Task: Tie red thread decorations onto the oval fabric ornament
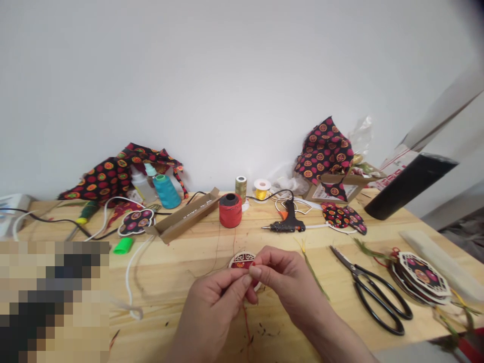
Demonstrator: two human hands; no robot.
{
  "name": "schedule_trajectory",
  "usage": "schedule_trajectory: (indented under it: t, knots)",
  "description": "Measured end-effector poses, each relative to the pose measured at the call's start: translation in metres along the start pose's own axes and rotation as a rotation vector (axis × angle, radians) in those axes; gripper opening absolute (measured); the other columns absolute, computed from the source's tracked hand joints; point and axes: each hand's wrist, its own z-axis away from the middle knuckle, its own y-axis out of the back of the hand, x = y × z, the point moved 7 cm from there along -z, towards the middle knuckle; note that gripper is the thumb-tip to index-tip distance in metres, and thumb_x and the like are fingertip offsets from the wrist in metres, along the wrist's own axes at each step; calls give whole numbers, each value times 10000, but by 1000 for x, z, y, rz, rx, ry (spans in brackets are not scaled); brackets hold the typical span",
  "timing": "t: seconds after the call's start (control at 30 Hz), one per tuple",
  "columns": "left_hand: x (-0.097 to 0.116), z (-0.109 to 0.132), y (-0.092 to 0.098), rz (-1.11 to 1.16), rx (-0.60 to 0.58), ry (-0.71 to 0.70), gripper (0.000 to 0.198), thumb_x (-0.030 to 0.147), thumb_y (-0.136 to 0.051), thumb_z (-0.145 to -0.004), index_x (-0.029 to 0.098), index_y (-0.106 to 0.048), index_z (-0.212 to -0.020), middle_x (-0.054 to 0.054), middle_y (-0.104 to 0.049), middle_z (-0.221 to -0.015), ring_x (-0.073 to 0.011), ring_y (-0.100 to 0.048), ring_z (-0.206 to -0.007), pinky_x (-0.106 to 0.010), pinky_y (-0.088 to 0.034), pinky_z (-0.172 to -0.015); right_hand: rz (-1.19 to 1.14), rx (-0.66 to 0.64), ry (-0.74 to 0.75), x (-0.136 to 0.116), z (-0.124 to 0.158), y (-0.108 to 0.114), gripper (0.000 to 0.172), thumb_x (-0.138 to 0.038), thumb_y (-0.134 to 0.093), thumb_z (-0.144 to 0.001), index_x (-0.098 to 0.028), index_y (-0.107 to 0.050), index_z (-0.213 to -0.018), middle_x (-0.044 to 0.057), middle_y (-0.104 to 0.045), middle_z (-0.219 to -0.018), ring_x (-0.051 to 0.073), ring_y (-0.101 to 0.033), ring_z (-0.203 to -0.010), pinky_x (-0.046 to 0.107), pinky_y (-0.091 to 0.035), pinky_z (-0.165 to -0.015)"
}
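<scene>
My left hand [217,305] and my right hand [283,277] meet over the table with thumbs and fingertips pinched together. Between them is a thin red thread [247,322], whose loose length hangs below toward the table. A speck of red shows at my right fingertips. Partly hidden behind my fingers is a round ornament [239,257] with a pale cut-out frame and dark red patterned cloth. Beyond it stands a spool of red thread [230,212], with fine strands trailing toward me. Exactly how the fingers grip the thread is hard to see.
A black glue gun [289,222] lies behind my right hand, black-handled scissors [372,292] to its right. Stacked ornaments [423,277] sit farther right. An open cardboard box [185,217], teal thread cone [167,191] and green cap [123,245] are at left. A black cylinder [410,186] leans at far right.
</scene>
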Motion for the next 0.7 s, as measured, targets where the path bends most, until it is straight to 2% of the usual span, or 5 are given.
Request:
schedule_trajectory:
  t: [0.13,0.23,0.43,0.57,0.7]
  knots:
    - [4,0,0,-26,14,-33,231,318,-606,-758,192,-694,-586,5,-562,-530,-121,-427,-487,-222,-331,-480,-16,14,18,1,0,1,231,-313,-689,-707,-147,-555,-618,-31,-553,-493,100,-520,-457,237,-384,-516]
    - [5,-1,2,-47,39,-75,196,287,-610,-752,214,-713,-602,-11,-637,-574,-166,-543,-583,-239,-400,-586,-8,105,91,-8,-1,13,200,-295,-676,-725,-154,-564,-637,-35,-552,-547,86,-492,-496,222,-374,-526]
    - [-6,-7,14,-88,95,-100,127,270,-637,-727,258,-754,-678,-29,-719,-663,-231,-623,-696,-283,-449,-686,52,292,291,-56,1,39,151,-286,-689,-711,-158,-612,-695,-18,-535,-640,96,-446,-606,225,-377,-606]
    - [-7,-12,23,-221,86,-259,154,271,-600,-765,284,-754,-769,-53,-706,-878,-253,-600,-893,-344,-437,-826,115,298,399,-91,3,38,135,-302,-667,-724,-178,-619,-697,3,-567,-665,126,-483,-634,264,-396,-628]
    - [5,-4,46,-394,348,-363,308,305,-620,-740,295,-690,-1040,-76,-541,-1251,-293,-469,-1122,-438,-337,-964,182,279,464,-109,-2,29,111,-275,-672,-714,-186,-624,-668,-14,-560,-639,103,-450,-580,254,-370,-583]
